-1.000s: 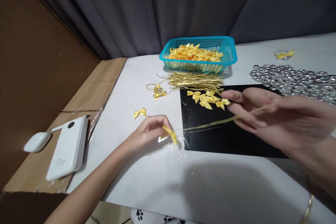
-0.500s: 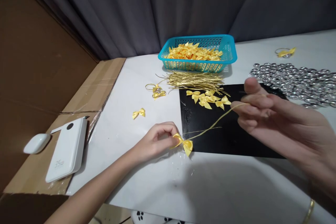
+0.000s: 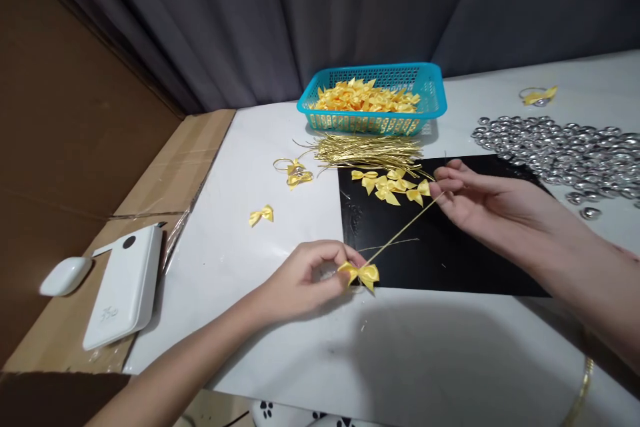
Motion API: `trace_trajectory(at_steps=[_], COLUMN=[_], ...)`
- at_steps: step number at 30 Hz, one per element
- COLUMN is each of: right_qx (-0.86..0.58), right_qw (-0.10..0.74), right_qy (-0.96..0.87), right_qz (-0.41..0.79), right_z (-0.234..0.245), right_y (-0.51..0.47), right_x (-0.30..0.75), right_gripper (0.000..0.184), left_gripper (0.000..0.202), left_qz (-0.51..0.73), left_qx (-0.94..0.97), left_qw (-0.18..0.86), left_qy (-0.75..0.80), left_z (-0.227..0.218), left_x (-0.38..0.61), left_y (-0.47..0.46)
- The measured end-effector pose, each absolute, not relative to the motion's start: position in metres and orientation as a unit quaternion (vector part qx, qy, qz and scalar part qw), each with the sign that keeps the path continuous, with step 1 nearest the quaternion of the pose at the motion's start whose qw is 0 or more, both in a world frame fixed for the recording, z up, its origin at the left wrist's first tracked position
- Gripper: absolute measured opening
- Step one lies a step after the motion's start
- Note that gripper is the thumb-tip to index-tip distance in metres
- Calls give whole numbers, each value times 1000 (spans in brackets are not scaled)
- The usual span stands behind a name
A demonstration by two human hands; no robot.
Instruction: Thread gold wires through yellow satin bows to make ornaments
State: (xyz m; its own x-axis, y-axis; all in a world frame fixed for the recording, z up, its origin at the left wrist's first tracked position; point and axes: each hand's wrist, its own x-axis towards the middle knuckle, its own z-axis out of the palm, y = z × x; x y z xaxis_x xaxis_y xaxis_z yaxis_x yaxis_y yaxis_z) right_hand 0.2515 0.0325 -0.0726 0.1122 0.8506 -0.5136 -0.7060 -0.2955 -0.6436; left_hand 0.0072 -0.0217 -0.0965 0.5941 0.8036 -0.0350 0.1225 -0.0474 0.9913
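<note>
Between the thumb and fingers of my left hand (image 3: 313, 277) a yellow ribbon bow (image 3: 367, 275) is pinched, just over the front left corner of the black mat (image 3: 480, 233). A thin gold cord (image 3: 406, 227) runs from the bow up to my right hand (image 3: 480, 197), whose fingertips are closed on it. The cord looks straight and taut. Its shorter end sticks out to the right of the bow. Several loose yellow bows (image 3: 387, 188) lie on the mat's back edge, near my right fingertips.
Behind the mat lie a bundle of gold cords (image 3: 370, 150) and a turquoise basket (image 3: 373, 125) of bows. Silver beads (image 3: 565, 153) spread at the right. Left are a lone bow (image 3: 261, 215), corded bows (image 3: 299, 175), a white power bank (image 3: 125, 287) and a white case (image 3: 65, 275) on cardboard.
My right hand has moved left and its fingers have closed more tightly together. The slack cord has become straight. My left hand has shifted slightly right with the bow.
</note>
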Motion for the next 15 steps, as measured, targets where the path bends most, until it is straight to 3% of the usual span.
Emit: trace_trajectory(at_steps=[7, 15], right_qx=[-493, -533], right_qw=[580, 575], right_qy=[-86, -204], right_qz=[643, 586], right_z=[-78, -77], right_y=[35, 34], right_x=[259, 262], right_gripper=[29, 23], left_gripper=[18, 22], left_qz=[245, 230], left_qx=[685, 564], left_qw=[584, 729], left_qy=[361, 313], left_z=[-100, -105], left_x=[16, 24], left_y=[-25, -26])
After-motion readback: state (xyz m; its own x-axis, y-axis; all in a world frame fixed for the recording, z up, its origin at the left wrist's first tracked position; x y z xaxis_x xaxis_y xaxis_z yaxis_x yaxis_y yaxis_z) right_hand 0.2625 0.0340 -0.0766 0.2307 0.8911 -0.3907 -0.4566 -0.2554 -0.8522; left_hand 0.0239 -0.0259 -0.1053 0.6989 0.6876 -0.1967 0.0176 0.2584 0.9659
